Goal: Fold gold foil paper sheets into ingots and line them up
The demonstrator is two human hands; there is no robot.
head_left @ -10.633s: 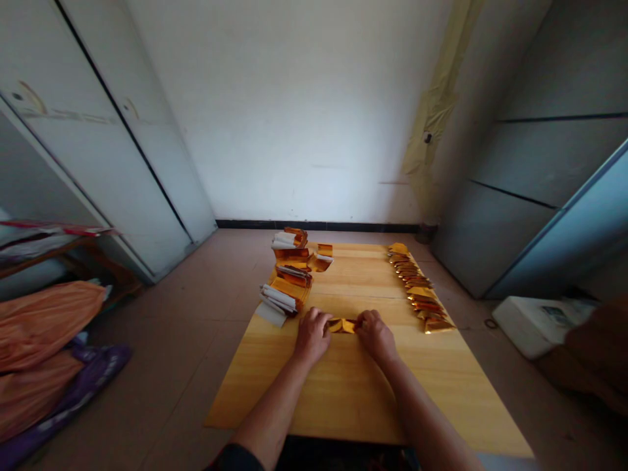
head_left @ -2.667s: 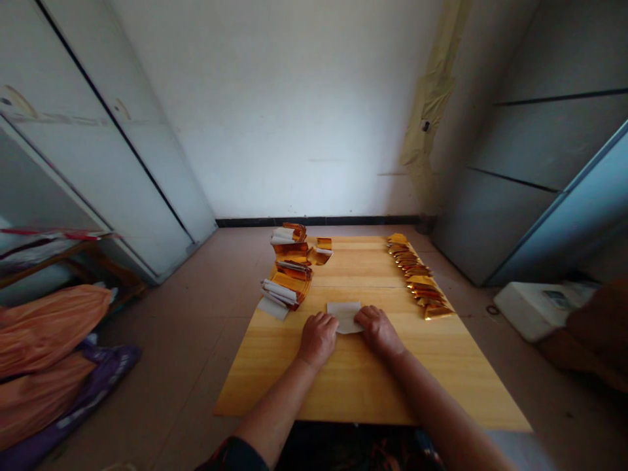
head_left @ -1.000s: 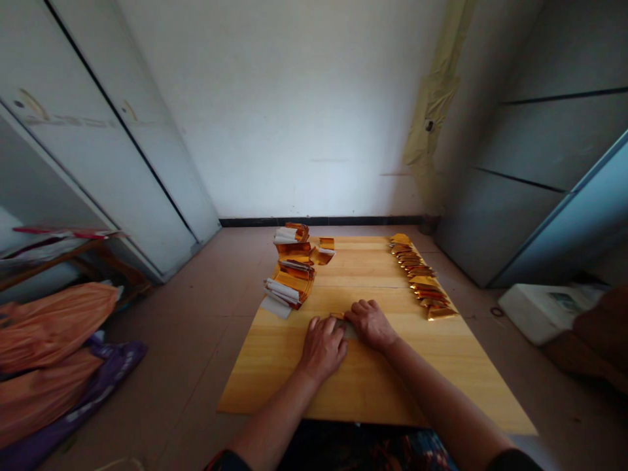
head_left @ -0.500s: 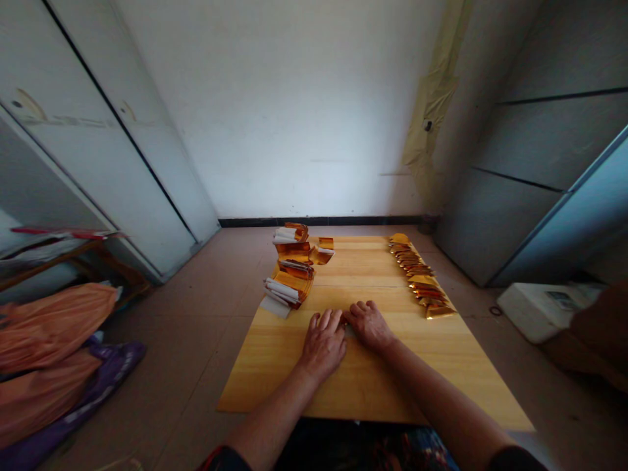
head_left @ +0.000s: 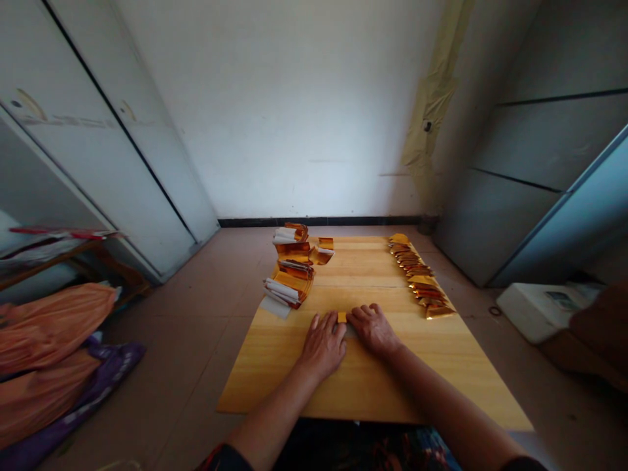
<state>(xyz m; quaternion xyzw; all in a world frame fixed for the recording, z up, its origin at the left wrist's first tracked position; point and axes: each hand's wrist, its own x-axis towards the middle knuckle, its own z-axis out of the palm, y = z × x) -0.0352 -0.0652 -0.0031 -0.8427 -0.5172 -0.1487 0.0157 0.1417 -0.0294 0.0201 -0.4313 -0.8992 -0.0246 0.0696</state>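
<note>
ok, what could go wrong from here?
1. The gold paper is small and seems partly covered by the left hand and right hand; a crooked fold might go unnoticed.
2. The folded gold pieces line the right edge of the table; a bump could knock some off.
3. The loose paper pile sits by the left edge and might slide.

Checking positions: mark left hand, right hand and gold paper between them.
Left hand [head_left: 324, 345]: head view, back of hand.
Right hand [head_left: 375, 329]: head view, back of hand.
Gold paper [head_left: 342, 317]: head view, middle of visible part.
</note>
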